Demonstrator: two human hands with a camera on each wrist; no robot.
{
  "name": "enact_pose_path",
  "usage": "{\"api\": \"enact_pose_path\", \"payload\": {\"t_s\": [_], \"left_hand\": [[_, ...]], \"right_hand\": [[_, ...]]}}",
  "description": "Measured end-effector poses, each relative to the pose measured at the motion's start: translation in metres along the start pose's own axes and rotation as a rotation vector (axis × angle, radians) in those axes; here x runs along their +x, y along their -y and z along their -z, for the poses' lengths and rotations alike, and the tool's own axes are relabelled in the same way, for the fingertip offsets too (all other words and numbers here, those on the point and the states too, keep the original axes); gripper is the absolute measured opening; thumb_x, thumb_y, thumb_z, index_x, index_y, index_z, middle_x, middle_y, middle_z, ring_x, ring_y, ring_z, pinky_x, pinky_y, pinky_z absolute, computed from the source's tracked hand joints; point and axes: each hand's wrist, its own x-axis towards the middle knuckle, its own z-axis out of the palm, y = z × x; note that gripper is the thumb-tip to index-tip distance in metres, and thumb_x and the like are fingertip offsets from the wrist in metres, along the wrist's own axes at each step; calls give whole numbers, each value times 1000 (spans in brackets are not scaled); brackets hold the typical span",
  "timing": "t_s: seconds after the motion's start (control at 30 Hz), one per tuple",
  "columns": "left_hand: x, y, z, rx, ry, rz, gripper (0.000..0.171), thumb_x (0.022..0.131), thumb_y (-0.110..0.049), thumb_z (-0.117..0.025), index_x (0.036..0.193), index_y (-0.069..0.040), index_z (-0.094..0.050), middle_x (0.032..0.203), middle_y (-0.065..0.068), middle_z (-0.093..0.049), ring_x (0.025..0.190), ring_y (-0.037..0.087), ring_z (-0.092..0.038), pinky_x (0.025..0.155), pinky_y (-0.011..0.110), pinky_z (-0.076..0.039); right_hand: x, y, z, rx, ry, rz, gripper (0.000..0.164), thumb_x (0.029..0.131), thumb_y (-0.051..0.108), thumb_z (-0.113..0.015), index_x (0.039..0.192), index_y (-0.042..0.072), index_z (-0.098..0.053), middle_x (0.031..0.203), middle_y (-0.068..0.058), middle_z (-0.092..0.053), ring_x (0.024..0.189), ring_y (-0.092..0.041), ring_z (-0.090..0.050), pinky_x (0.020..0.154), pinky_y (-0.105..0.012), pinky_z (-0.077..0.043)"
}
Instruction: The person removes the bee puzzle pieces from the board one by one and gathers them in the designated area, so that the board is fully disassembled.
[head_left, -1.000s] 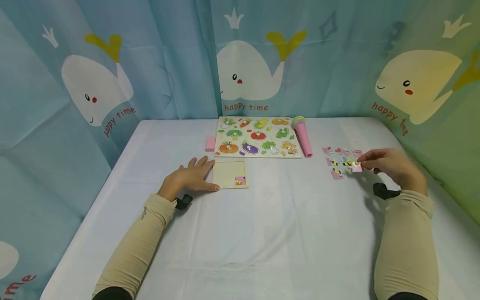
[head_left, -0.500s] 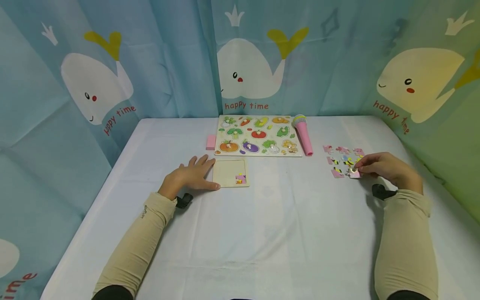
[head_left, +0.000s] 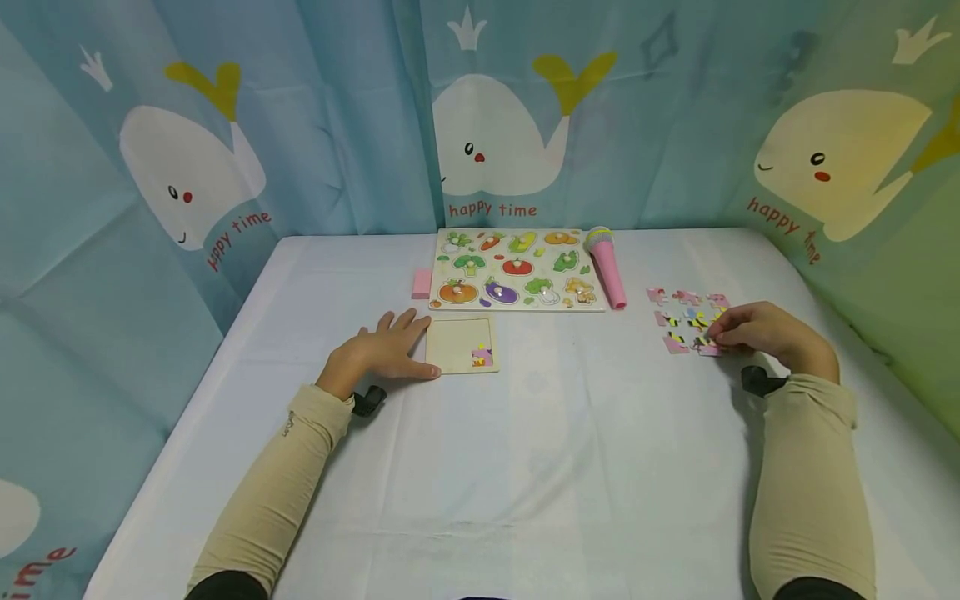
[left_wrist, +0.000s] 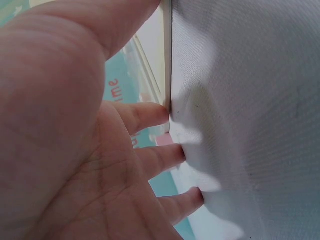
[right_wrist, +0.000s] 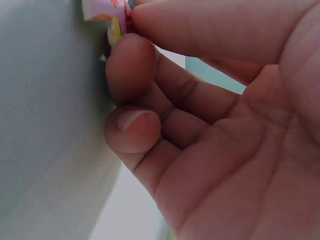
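On the white cloth lies a shallow wooden puzzle tray (head_left: 452, 339), with one pink jigsaw piece (head_left: 482, 357) in its lower right corner. My left hand (head_left: 378, 350) rests at the tray's left side, fingers spread. In the left wrist view a fingertip (left_wrist: 162, 114) reaches the tray's corner while other fingertips rest on the cloth. To the right, my right hand (head_left: 780, 335) pinches a pink-and-yellow jigsaw piece (right_wrist: 102, 9) between thumb and finger, close over the cloth. This piece is at the lower right of a group of loose jigsaw pieces (head_left: 675, 343).
Behind the tray lies a vegetable knob puzzle board (head_left: 542, 265). A pink toy microphone (head_left: 609, 271) leans along its right edge, and a pink block (head_left: 422, 284) sits by its left. A blue whale-print curtain (head_left: 360, 125) stands round the table.
My right hand has lowered its jigsaw piece toward the cloth and drawn slightly nearer, into the lower right spot of the loose group. The left hand stays by the tray.
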Motion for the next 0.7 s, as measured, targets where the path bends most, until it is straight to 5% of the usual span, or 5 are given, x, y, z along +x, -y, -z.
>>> {"api": "enact_pose_path", "payload": {"t_s": [0.33,0.7], "left_hand": [[1,-1,0,2,-1,1,104,99,-59,-69,173,-11,-13,178,19,-3,161,49,1,120,77,-7],[2,1,-1,19,1,4,105,99,-60,-68,174,-12,-13,179,19,-2,161,49,0,120,77,-8]], "right_hand": [[-2,0,4,-52,-61,36,27,107,6,-61,117,-19,-62,89,-5,-67,77,-17,-57,67,-32,-49],[-6,14,9,-68,-179,76,46,114,25,-51,129,-19,-60,100,-12,-73,84,-16,-65,72,-30,-54]]}}
